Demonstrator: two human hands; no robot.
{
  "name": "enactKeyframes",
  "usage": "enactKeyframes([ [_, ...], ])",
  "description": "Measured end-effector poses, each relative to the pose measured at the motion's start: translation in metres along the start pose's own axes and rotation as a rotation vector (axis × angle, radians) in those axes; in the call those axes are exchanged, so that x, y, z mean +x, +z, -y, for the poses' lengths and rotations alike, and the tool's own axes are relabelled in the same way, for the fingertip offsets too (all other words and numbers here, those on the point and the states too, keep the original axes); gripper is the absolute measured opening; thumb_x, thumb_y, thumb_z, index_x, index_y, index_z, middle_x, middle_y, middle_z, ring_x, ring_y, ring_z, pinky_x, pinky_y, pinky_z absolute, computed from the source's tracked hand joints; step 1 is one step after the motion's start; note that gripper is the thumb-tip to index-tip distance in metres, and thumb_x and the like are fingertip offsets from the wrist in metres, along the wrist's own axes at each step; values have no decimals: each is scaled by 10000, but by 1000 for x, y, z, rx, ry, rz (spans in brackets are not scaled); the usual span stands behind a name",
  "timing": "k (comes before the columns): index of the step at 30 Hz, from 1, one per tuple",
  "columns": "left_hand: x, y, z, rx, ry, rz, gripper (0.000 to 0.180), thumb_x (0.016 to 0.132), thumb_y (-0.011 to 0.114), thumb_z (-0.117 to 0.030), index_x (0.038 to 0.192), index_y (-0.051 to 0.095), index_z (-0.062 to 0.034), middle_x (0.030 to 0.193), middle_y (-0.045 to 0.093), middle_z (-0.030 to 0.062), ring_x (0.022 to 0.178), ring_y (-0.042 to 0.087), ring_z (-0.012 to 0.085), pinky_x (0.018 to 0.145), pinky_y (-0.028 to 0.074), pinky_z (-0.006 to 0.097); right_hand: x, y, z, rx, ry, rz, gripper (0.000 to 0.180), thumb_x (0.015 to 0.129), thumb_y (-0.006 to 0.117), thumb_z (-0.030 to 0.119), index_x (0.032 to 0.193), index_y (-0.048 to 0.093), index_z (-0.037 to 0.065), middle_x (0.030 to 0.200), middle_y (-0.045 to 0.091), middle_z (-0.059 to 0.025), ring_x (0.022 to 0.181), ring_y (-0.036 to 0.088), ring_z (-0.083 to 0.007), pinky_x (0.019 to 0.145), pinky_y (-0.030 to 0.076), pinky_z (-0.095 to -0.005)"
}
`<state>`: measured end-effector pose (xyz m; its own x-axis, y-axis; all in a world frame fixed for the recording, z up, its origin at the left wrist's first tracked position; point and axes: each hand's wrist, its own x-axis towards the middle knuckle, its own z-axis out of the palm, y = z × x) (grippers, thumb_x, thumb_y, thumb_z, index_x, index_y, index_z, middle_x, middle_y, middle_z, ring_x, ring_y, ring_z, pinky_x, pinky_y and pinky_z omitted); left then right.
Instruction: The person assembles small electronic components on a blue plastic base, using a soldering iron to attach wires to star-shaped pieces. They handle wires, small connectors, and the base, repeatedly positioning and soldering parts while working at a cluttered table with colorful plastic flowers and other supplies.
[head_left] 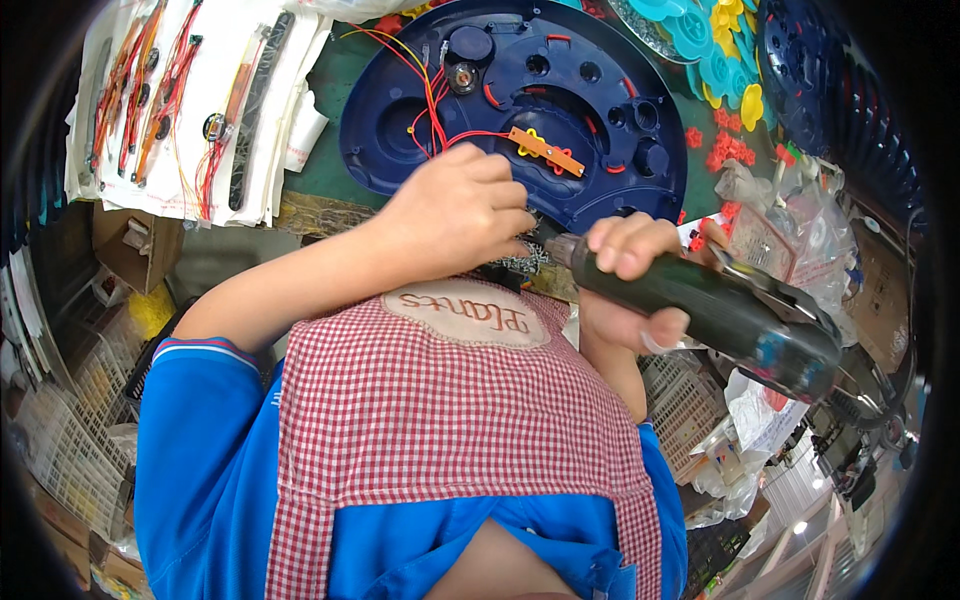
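My right hand [627, 270] is wrapped round a black electric screwdriver [715, 310], its tip pointing left toward my left hand. My left hand [462, 208] has its fingers curled together by that tip; whatever they pinch is hidden. Below the fingertips lies a heap of small dark metal pieces [520, 268], partly covered. Just beyond both hands rests a dark blue rounded plastic shell [400, 85] with round wells. On it sit an orange-brown strip board [545, 151], yellow flower-shaped pieces [530, 140], red wires [436, 105] and a small round speaker-like part [463, 78].
White paper sheets [215, 80] at the left carry several wired parts. Turquoise and yellow plastic pieces [720, 60] and small red pieces [728, 150] lie at the right. Clear plastic bags [800, 220] and another blue shell [795, 80] stand farther right. Crates [70, 430] flank me below.
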<state>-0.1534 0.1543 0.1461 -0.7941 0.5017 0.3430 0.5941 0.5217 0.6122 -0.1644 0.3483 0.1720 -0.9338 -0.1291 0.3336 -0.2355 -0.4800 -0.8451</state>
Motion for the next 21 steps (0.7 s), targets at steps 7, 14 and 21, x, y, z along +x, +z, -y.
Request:
enactKeyframes([
  [7, -1, 12, -1, 55, 31, 29, 178, 695, 723, -219, 842, 681, -126, 827, 586, -40, 868, 544, 147, 766, 418, 307, 5, 1, 12, 14, -32, 4, 877, 805, 682, 648, 1381, 326, 90, 807, 564, -49, 712, 568, -183, 674, 499, -368],
  [14, 12, 3, -9, 143, 30, -206, 215, 675, 751, -212, 827, 643, -106, 819, 598, -18, 795, 568, 168, 690, 437, 315, 24, 16, 15, -48, -12, 40, 880, 782, 711, 634, 1332, 347, 52, 802, 553, -52, 724, 560, -196, 697, 492, -386],
  [21, 7, -7, 19, 133, -24, -231, 230, 627, 781, -167, 809, 665, -86, 828, 634, -6, 793, 589, 165, 692, 464, 315, 51, 23, 1, -31, -70, 120, 843, 846, 609, 643, 1456, 295, 154, 834, 523, -47, 730, 525, -179, 696, 470, -359],
])
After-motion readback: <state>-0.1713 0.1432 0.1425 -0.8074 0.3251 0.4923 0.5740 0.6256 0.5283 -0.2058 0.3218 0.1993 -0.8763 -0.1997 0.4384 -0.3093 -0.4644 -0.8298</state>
